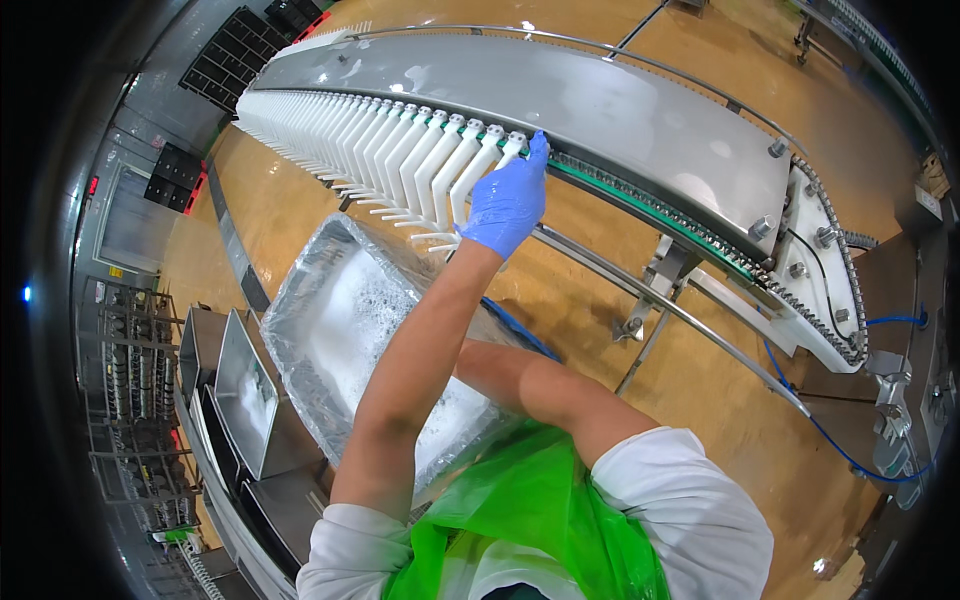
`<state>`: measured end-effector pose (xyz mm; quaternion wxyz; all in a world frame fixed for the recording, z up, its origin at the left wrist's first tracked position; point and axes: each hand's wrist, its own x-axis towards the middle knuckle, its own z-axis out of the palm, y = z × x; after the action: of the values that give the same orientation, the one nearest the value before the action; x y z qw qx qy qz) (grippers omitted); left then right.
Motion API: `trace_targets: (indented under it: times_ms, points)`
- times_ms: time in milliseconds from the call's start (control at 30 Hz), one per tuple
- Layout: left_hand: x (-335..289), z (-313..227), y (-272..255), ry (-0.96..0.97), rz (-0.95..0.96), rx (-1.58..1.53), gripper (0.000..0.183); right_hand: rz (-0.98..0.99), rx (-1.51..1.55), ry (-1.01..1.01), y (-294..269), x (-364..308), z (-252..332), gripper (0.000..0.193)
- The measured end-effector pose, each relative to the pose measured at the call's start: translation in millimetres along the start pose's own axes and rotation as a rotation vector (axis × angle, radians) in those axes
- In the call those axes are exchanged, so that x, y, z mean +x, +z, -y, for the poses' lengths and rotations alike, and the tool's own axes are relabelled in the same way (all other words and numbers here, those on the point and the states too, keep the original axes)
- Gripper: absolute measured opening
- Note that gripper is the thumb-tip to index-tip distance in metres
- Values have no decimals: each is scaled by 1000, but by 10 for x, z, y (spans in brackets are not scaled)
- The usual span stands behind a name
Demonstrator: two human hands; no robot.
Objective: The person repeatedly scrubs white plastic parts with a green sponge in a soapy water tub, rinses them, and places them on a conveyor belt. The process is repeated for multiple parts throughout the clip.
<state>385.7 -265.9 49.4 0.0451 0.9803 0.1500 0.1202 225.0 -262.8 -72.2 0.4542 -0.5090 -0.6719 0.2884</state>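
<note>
Fingertips of our gloved left hand (508, 205) press onto the last white plastic piece (478, 172) at the row's right end on the conveyor (640, 120), so seating looks underway; our right hand is hidden behind the forearm over the lined bin (300, 290).

The right hand is lying out of sight: its forearm is passing under the left forearm and disappearing toward the plastic-lined bin (300, 300) of white foam, so what it is holding or touching cannot be told. The left hand (508, 203), in a blue glove, is covering the lower end of the last white paddle (490, 165), hiding its grip. The paddle row is blurring together at its far end. The conveyor (620, 120) is running off the picture's edge at the right.
</note>
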Motion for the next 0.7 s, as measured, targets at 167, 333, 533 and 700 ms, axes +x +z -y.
trace_targets:
  times_ms: [167,333,533,700]
  points:
    - [-678,286,-335,89,-199,-244,34,116,-224,20,88,92,12,35]
    - [-1574,1378,-135,-292,-371,-355,23,476,-601,8,174,308,-121,21]
    - [-3014,2402,521,-768,-86,-110,32,530,-542,172,48,264,101,21]
    - [-3674,2649,1133,-813,448,-86,43,445,-489,161,-102,213,294,20]
